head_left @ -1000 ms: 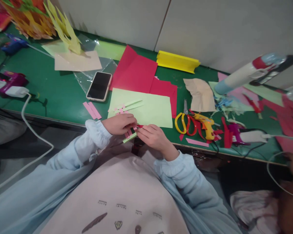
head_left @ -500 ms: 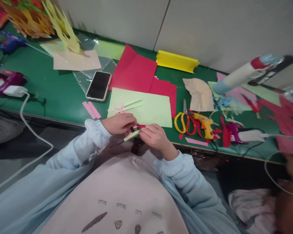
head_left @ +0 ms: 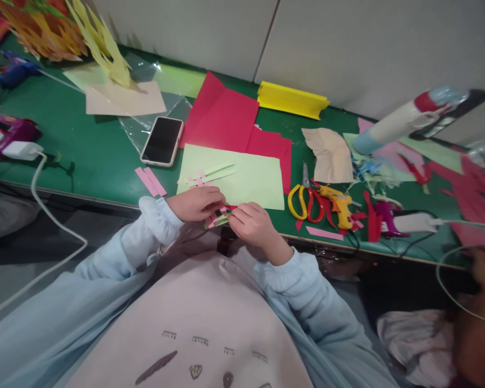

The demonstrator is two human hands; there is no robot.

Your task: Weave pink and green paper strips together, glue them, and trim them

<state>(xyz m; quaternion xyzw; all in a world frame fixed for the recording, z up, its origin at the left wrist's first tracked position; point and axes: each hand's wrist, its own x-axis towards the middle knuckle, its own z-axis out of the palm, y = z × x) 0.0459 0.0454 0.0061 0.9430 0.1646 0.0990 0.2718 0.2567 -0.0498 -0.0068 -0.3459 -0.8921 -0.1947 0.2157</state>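
Note:
Between my two hands, at the table's front edge, is a small weave of pink and light green paper strips (head_left: 215, 221). My left hand (head_left: 198, 203) pinches it from the left, its fingers covering part of the strips. From the right, my right hand (head_left: 250, 223) grips its other end with thumb and fingers pressed together. Just beyond lies a light green paper sheet (head_left: 250, 180), with loose green strips (head_left: 218, 172) and small pink pieces on its left part. Two pink paper strips (head_left: 151, 181) lie left of my left hand.
Right of my hands are scissors (head_left: 306, 196) and a yellow glue gun (head_left: 339, 205). Behind lie red paper (head_left: 222, 116), a phone (head_left: 162, 141) and a yellow holder (head_left: 293, 100). A bottle (head_left: 404, 124) leans at the right. Another person's arm (head_left: 483, 280) shows at the right edge.
The green strip at the front of the weave has tilted up and now shows narrower. Both hands keep their hold and have barely moved.

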